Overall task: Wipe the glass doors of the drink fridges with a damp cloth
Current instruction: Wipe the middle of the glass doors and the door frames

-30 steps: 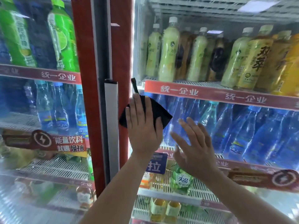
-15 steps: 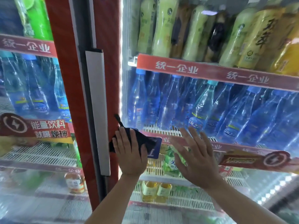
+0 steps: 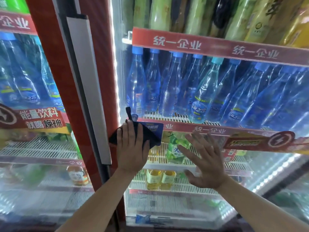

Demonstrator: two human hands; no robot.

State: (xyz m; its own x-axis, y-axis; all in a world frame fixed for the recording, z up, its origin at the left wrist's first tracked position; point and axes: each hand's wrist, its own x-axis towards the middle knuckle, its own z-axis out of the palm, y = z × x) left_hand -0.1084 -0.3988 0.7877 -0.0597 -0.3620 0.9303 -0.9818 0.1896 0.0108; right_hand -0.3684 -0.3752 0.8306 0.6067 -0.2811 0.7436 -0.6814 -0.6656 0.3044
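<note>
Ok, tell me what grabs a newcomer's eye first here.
The left hand presses a dark cloth flat against the red frame, mid-picture. The right hand spreads open beside it. Blue bottles stand packed above them, right of centre.

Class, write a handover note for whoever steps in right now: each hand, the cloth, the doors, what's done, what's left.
Left hand: flat, pressing the dark cloth on the right fridge door, by its red frame.
Right hand: open, empty, spread at the same glass.
Done: cannot tell how much is wiped.
Left, likely: rest of this door, left fridge door.
</note>
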